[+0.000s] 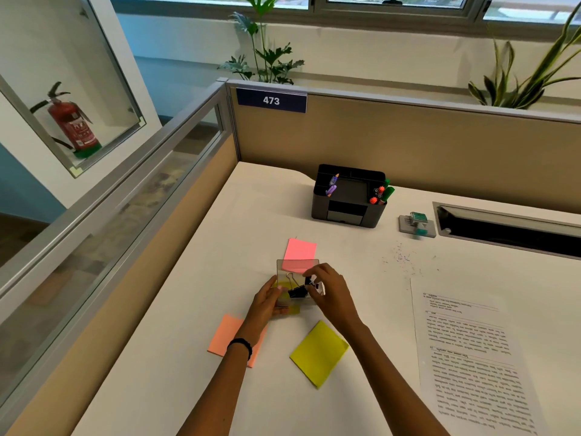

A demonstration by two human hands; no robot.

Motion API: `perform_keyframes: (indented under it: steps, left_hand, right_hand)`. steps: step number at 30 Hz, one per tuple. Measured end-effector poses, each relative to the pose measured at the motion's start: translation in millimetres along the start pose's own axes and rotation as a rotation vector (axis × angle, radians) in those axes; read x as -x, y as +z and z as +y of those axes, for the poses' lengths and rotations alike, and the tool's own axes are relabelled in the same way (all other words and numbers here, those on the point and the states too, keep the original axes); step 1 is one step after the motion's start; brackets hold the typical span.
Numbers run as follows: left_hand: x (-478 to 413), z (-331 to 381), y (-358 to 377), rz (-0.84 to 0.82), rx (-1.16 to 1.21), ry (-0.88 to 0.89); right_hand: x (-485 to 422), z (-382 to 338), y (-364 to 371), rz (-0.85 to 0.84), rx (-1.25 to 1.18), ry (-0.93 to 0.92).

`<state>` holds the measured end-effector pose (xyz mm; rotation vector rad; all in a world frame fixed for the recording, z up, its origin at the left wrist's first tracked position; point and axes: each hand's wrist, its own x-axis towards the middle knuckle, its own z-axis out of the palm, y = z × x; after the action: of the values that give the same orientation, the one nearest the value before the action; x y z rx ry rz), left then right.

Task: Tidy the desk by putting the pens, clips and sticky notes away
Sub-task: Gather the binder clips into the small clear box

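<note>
Your right hand (pixel 330 291) has its fingers (pixel 311 280) pinched on a black binder clip (pixel 298 291) at the mouth of the small clear plastic box (pixel 297 269). Your left hand (pixel 267 302) cups that box's left side, fingers curled against its wall. The box sits on the white tabletop (pixel 195 278), partly over a yellow-green sticky pad (pixel 290 309). A pink sticky-note pad (pixel 300 249) lies just behind it, an orange pad (pixel 224 333) under your left wrist, and a yellow pad (pixel 319 354) near your right forearm. Further back stands the black desk organiser (pixel 347 196) holding pens (pixel 385 193), with a printed sheet (pixel 471 357) to the right.
</note>
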<state>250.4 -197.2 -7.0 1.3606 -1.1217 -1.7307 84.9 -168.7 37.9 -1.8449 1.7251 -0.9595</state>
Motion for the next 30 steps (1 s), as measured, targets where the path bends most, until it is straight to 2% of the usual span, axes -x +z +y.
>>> perform_keyframes:
  steps: [5, 12, 17, 20, 24, 27, 30]
  left_hand:
    - [-13.5, -0.3, 7.5, -0.019, -0.02, 0.001]
    - [-36.6, -3.0, 12.0, -0.014, -0.04, -0.038]
    - [-45.1, 0.3, 10.5, 0.006, -0.021, 0.006]
    - [-51.0, 4.3, 7.4, 0.057, 0.018, 0.026]
    - [-58.0, 16.8, 9.4, 0.054, -0.009, 0.079]
    - [-66.1, 29.1, 17.9, -0.001, -0.07, 0.133]
    - [-77.2, 39.2, 29.9, -0.052, -0.108, 0.163]
  right_hand:
    - [-11.2, 13.3, 1.1, -0.055, 0.139, 0.01]
    - [-17.3, 32.8, -2.0, -0.096, 0.161, 0.021]
    - [-16.9, 47.3, -7.6, 0.061, 0.151, 0.086]
    - [-16.8, 52.6, -8.8, 0.093, 0.015, 0.241]
    - [-28.2, 51.9, -14.2, 0.004, -0.336, 0.516]
    - [-36.3, 53.4, -18.1, -0.084, -0.432, 0.539]
    - [-45.6, 55.9, -20.9, -0.092, -0.458, 0.5]
